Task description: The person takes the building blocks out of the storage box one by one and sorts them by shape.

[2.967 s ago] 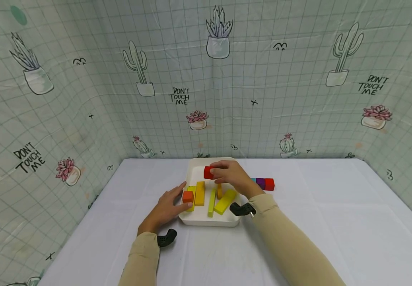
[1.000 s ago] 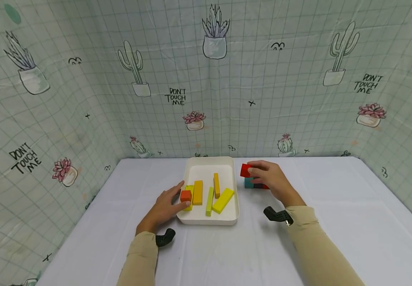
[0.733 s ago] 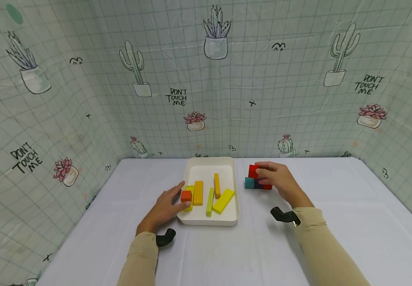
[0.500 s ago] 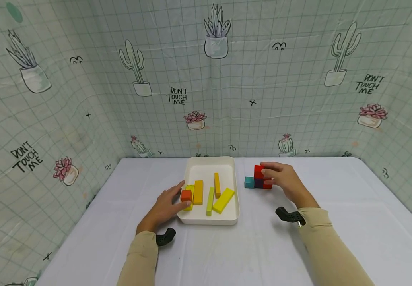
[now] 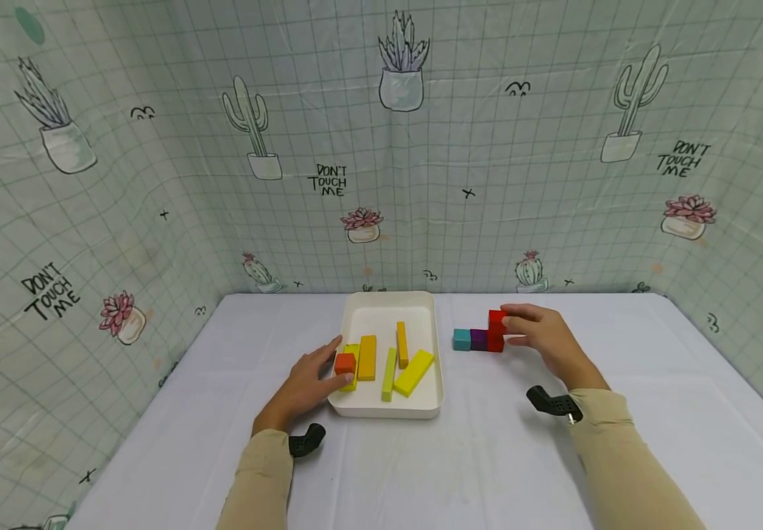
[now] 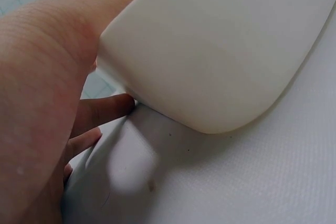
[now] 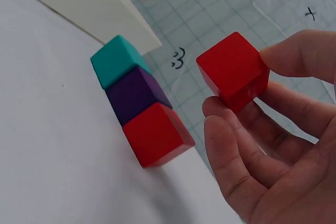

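Note:
My right hand (image 5: 543, 342) pinches a red cube block (image 7: 233, 69) between thumb and fingers. In the right wrist view the block hangs apart from a row of cubes on the table: teal (image 7: 118, 61), purple (image 7: 137, 95) and red (image 7: 157, 135). From the head view, the held block appears just above that row's red end cube. My left hand (image 5: 298, 390) holds the left side of a white tray (image 5: 384, 410), thumb over the rim. Its fingertips rest against the tray's outer wall (image 6: 184, 77). An orange cube (image 5: 345, 363) sits in the tray beside the thumb.
Several yellow and orange oblong blocks lie in the tray, among them a thin orange one (image 5: 402, 344) and a tilted yellow one (image 5: 415, 372). A patterned cloth backdrop (image 5: 415, 228) rises behind the white table (image 5: 388, 471).
My right hand has carried the red cube from over the tray rightward, passing above the teal and purple cubes to the row's red end. My left hand has stayed at the tray.

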Demonstrator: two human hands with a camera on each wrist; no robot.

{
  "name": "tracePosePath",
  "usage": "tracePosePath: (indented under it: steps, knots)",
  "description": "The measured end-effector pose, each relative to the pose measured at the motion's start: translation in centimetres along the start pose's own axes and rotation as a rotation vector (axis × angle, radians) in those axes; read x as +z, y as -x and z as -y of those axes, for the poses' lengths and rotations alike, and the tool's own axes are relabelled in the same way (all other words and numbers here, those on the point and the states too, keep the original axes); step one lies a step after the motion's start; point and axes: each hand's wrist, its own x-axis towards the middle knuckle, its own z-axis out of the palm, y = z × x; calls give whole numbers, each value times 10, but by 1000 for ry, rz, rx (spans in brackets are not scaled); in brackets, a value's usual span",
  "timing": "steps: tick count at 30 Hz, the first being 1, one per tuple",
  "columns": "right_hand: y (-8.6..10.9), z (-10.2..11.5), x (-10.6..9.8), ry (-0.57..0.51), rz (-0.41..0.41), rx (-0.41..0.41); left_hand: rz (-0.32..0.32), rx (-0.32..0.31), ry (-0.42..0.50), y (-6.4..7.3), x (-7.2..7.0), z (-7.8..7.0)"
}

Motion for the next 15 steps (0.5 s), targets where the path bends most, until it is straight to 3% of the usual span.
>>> tracePosePath:
  steps: [15]
  knots:
    - [3,-6,-10,27,-16,43,2,3,17,2,-2,-3]
